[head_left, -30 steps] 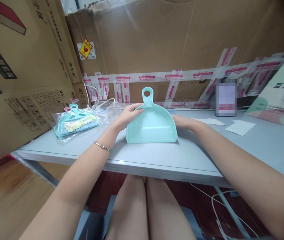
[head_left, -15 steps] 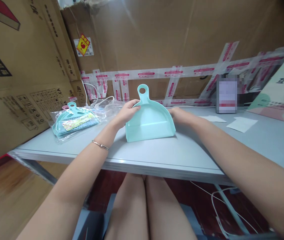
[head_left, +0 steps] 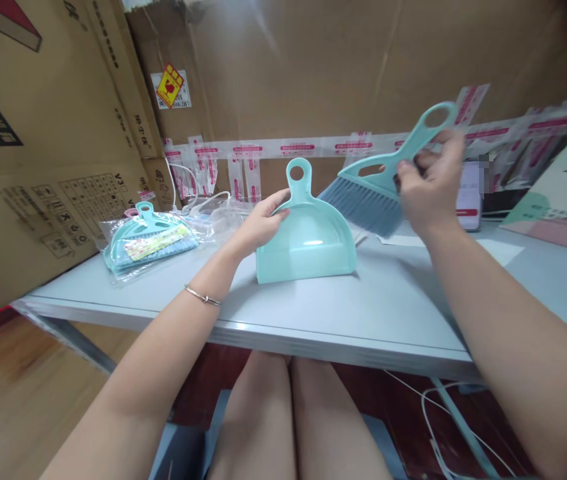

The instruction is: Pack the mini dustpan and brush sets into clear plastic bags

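Note:
A mint-green dustpan (head_left: 308,240) stands tilted on the grey table (head_left: 373,313), its handle with a round hole pointing up. My left hand (head_left: 260,223) grips the dustpan's left shoulder near the handle. My right hand (head_left: 430,183) is raised to the right of it, fingers closed on the handle of a matching small brush (head_left: 378,190). The brush's grey-blue bristles point down-left, just beside the dustpan's right edge.
A bagged dustpan-and-brush set (head_left: 148,240) lies at the table's left, with loose clear bags (head_left: 218,213) behind it. Taped cardboard boxes (head_left: 313,80) wall the back and left. White paper slips (head_left: 500,252) and a printed box (head_left: 563,200) sit at the right. Cables hang under the table.
My right hand has come out from behind the dustpan and lifted up and right, holding the brush. My left hand stays on the dustpan, which now stands a little more upright.

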`<state>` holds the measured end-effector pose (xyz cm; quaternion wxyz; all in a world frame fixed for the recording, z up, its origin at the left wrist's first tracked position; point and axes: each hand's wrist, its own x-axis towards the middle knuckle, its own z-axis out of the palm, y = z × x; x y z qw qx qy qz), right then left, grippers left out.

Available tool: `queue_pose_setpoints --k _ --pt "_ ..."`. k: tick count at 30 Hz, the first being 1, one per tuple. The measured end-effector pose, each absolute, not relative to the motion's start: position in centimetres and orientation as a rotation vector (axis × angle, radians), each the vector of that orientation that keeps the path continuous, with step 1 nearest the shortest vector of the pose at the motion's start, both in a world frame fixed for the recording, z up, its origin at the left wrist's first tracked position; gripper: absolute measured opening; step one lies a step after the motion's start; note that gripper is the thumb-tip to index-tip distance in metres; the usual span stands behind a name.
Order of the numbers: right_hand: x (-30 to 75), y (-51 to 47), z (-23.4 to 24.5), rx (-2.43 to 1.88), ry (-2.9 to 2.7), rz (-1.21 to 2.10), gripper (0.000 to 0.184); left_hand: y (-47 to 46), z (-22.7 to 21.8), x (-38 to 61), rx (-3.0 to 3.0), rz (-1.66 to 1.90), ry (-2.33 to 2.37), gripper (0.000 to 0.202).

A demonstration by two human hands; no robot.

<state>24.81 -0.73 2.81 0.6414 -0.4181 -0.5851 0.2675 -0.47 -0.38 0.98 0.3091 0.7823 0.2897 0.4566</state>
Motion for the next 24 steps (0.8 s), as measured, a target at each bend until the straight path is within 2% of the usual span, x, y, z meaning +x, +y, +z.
queue_pose_setpoints --k 3,4,6,10,15,24 --pt "25.3 -1.9 4.5 -0.696 -1.165 0.183 0.023 -0.3 1.2 -0.3 2.119 1.237 0.685 0.045" --pt "25.3 -2.3 5.0 -0.632 -1.136 0.145 0.018 -0.3 1.3 -0.2 2.122 1.235 0.667 0.047" --pt "25.0 -2.9 5.7 -0.612 -1.159 0.251 0.007 0.0 1.6 0.1 2.123 1.198 0.649 0.051" --pt "22.4 -3.7 5.1 -0.778 -1.352 0.537 0.017 0.5 2.3 1.5 2.095 1.087 0.67 0.05" --pt "18.6 -4.1 2.6 -0.907 -1.573 0.657 0.016 0.5 2.5 3.3 1.997 1.033 0.596 0.042" --pt "17.1 -5.2 1.6 -0.843 -1.624 0.427 0.017 -0.6 2.4 2.0 2.045 1.119 0.529 0.032"
